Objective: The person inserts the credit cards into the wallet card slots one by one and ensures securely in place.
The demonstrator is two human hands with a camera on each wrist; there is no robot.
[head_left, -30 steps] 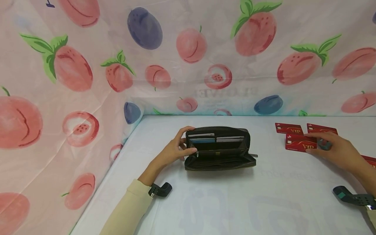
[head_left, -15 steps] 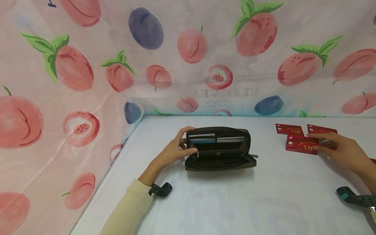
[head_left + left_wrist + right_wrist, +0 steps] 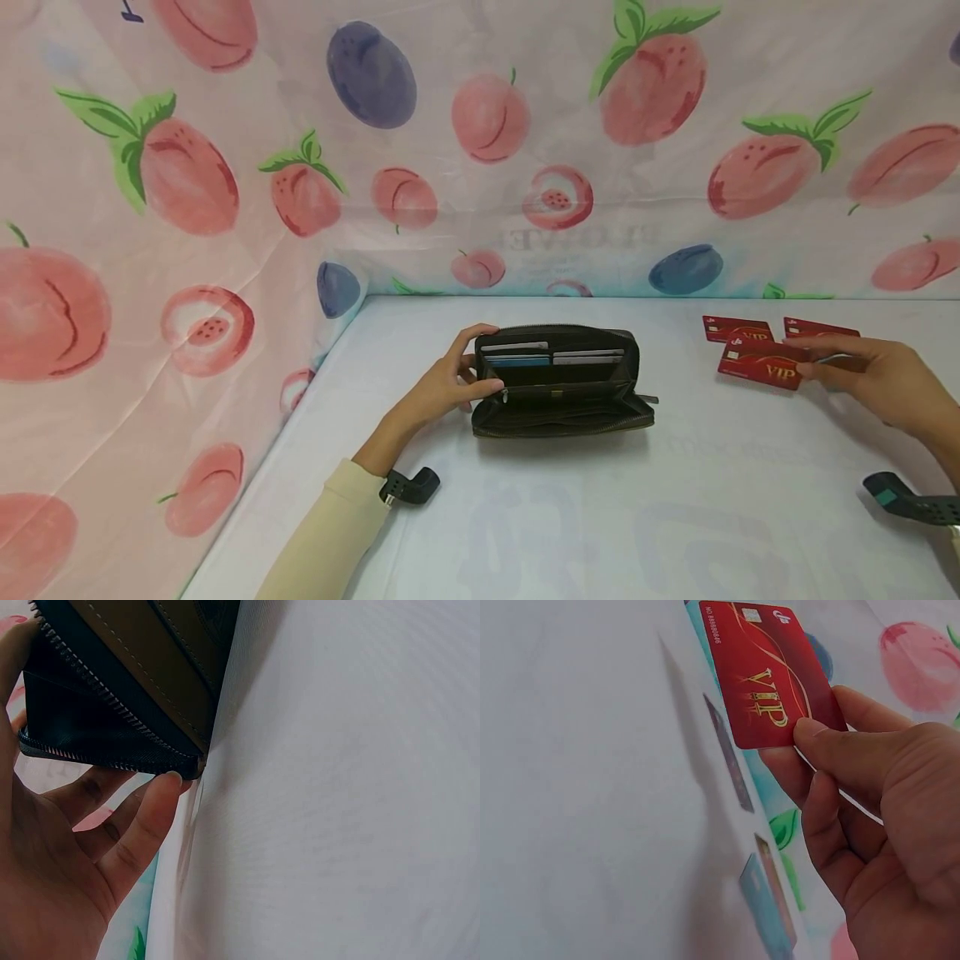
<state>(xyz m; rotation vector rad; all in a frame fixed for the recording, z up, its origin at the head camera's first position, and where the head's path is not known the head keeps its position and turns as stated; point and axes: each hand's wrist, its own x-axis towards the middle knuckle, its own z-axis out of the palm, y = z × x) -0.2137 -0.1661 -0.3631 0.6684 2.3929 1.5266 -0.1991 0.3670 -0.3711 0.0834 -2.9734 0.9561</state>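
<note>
A dark, zip-around wallet (image 3: 562, 392) stands unzipped on the white table, several cards tucked in its slots. My left hand (image 3: 450, 379) grips its left end; in the left wrist view the thumb (image 3: 146, 825) rests at the zipped corner. My right hand (image 3: 888, 383) pinches a red VIP card (image 3: 761, 363) by one short end, between thumb and fingers. From the right wrist view, this card (image 3: 772, 675) is held above the table, its printed face and gold lettering showing. Part of its held end is hidden by the thumb.
Two more red cards lie at the back right, the left card (image 3: 735, 327) partly covered by the held one, the right card (image 3: 821, 326) just beyond my fingers. A fruit-patterned curtain (image 3: 465, 233) hangs behind the table and along its left side.
The red VIP card in my right hand has come up off the table and now tilts down to the right. My right hand has shifted slightly right; the left hand and wallet stay put.
</note>
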